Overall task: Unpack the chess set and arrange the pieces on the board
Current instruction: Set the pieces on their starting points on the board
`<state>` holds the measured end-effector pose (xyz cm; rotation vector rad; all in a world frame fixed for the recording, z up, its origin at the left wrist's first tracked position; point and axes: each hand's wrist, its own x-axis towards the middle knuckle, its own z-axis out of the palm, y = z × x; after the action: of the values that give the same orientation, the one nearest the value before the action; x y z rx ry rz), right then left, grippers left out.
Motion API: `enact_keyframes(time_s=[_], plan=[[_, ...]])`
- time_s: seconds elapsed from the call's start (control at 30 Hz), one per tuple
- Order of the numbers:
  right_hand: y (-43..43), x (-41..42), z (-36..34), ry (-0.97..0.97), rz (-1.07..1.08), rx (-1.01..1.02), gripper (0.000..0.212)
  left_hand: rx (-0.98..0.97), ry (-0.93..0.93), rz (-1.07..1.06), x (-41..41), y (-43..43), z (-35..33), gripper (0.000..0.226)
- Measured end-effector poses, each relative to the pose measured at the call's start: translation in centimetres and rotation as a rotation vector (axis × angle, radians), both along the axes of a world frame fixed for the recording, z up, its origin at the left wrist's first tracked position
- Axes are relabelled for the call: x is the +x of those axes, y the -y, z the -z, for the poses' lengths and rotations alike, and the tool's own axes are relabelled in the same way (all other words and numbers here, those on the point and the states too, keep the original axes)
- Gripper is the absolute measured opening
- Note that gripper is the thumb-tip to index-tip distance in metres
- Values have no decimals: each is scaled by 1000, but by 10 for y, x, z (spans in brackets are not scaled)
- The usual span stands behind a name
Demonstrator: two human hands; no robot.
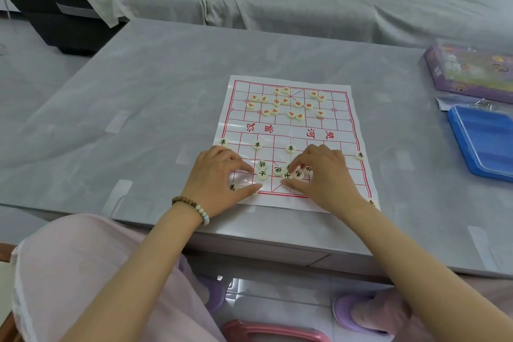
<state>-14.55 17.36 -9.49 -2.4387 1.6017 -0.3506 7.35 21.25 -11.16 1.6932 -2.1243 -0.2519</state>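
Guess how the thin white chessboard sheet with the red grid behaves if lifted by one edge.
Probably floppy: the thin white chessboard sheet shows fold creases and wavy edges, so it would likely sag. The small cream round pieces lying loose on it would likely slide off. It may slip easily on the glossy grey table cover.

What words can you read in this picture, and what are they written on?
"汉界": red, on the board, middle band, left side.
"河楚": red, same band, right side.
"卒": black, on four near pieces.
"士": black, on a piece by the near edge.
Red-lettered pieces: too small to read surely.
Purple box: print blurred.
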Motion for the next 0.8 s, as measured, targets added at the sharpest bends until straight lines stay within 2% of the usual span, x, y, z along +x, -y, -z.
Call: enact_keyframes(time_s=[0.2, 0.43, 0.6, 0.8], plan=[[-1, 5, 6, -19, 23, -81, 30, 4, -17, 26, 6, -7, 6, 54], [-9, 3, 7, 65, -49, 41, 24, 20, -21, 78, 9, -9, 8, 58], [-15, -7, 13, 98, 8, -26, 33, 10, -31, 83, 8, -9, 7, 57], [-21, 5, 14, 127, -69, 22, 24, 37, -25, 79, 7, -9, 7, 60]])
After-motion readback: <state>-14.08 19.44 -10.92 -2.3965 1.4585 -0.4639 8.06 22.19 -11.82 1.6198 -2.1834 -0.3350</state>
